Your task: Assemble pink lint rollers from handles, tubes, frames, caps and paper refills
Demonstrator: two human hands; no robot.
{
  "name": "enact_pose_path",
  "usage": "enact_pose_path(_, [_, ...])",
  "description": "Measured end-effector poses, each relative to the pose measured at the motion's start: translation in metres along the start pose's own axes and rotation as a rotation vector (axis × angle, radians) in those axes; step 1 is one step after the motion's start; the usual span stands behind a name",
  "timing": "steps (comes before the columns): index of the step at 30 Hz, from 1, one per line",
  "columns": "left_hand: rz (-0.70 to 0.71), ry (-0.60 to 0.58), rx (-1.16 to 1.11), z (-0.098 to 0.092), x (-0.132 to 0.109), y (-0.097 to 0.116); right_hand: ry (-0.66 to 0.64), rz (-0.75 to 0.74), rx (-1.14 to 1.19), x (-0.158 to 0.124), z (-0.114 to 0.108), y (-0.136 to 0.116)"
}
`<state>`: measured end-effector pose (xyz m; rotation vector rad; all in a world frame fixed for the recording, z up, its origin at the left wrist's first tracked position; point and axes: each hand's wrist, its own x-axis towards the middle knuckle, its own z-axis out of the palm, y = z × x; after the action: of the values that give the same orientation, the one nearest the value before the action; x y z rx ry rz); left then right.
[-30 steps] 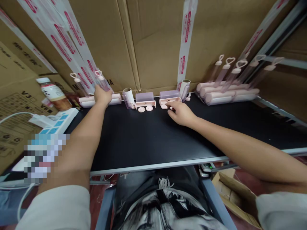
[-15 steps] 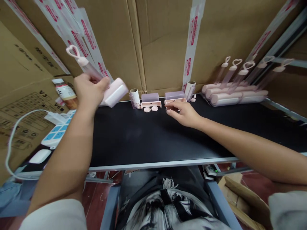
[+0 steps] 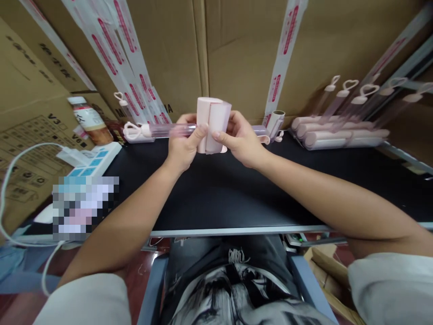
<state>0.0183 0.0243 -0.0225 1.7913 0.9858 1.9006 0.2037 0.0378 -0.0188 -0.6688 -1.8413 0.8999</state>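
Observation:
Both hands meet over the middle of the black table. My left hand grips a pink lint roller whose clear handle with a heart-shaped end sticks out to the left. My right hand pinches the roller's pink head from the right, fingers closed on it. The roll stands upright between the two hands, above the table's far half.
A row of finished pink rollers lies at the back right. A paper roll core stands behind my right hand. A bottle, a power strip with a white cable, and cardboard boxes ring the table.
My left hand lifted a roller from the back left and carried it to the centre. My right hand left the small parts at the back and closed on the roller's head.

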Motion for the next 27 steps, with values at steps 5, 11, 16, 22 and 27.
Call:
enact_pose_path(5, [-0.044, 0.139, -0.153, -0.019, 0.016, -0.007, 0.135, -0.033, -0.242, -0.007, -0.014, 0.002])
enact_pose_path(11, [-0.099, 0.289, 0.038, -0.039, 0.04, -0.02, -0.233, -0.122, -0.783, -0.016, -0.035, 0.024])
enact_pose_path(16, [-0.093, 0.246, -0.026, -0.026, 0.023, -0.019, -0.443, -0.118, -0.909, -0.021, -0.019, 0.039])
enact_pose_path(22, [-0.13, 0.145, 0.018, -0.016, 0.014, -0.017, -0.369, -0.119, -0.963, -0.018, -0.015, 0.052])
enact_pose_path(27, [-0.138, 0.126, -0.125, -0.009, 0.006, -0.013, -0.119, -0.183, -0.816, -0.02, -0.02, 0.063])
